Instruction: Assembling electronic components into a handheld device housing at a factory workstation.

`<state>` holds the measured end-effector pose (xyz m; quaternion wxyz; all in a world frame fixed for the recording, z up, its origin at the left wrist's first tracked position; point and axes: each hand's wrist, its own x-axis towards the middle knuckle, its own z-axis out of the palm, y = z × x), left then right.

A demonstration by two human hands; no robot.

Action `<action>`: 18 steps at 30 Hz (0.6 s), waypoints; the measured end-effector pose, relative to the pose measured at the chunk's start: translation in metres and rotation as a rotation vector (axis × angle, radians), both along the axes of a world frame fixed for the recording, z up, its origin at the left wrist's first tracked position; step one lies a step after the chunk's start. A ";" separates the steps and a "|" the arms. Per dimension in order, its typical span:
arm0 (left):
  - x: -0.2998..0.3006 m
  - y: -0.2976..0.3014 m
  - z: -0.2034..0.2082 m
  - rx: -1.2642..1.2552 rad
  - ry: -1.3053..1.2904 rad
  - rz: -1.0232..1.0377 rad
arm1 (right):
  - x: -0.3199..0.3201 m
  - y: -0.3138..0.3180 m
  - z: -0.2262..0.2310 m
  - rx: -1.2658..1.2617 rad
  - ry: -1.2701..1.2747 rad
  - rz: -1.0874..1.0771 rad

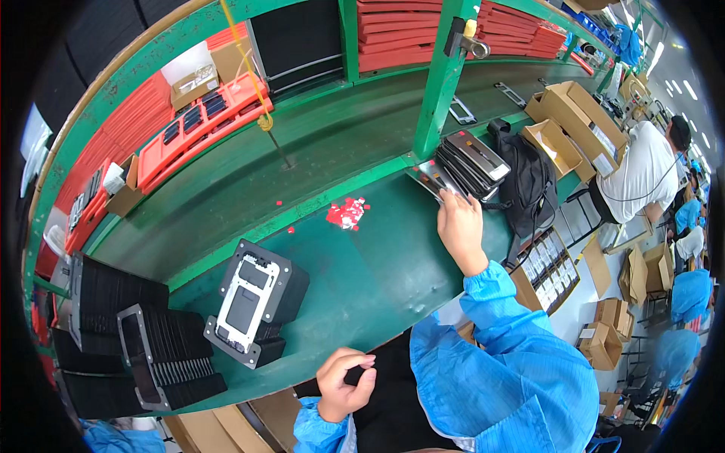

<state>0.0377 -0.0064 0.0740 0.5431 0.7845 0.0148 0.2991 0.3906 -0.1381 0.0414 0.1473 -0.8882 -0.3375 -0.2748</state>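
My right hand (461, 226) reaches to the far right part of the green bench, its fingertips closed at the near edge of a thin, flat dark panel (429, 178). Beside this panel is a stack of flat dark rectangular panels (474, 160). My left hand (345, 381) is by the bench's near edge, thumb and forefinger curled into a pinch. Whatever lies between those fingertips is too small to make out. To its left, a white-and-black rectangular frame (248, 302) rests tilted on black plates (287, 291). A pile of small red and white pieces (347, 214) lies at mid-bench.
Black plates with cut-outs (162, 355) stand in rows at the left. A green post (445, 83) rises behind the panel stack. A black backpack (529, 185) sits right of it, near cardboard boxes (578, 113). Beyond the bench runs a dark green belt (332, 143). People sit farther right.
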 end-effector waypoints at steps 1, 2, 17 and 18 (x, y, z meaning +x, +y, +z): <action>-0.002 -0.005 -0.005 -0.106 0.058 -0.009 | -0.010 0.001 0.008 0.057 0.033 0.090; -0.004 -0.010 -0.009 -0.213 0.115 -0.012 | -0.021 0.004 0.015 0.113 0.070 0.184; 0.017 -0.013 -0.013 0.233 0.302 0.217 | -0.181 0.038 0.058 1.010 1.611 0.961; 0.014 -0.013 -0.016 0.259 0.306 0.213 | -0.181 0.037 0.059 0.937 1.649 1.033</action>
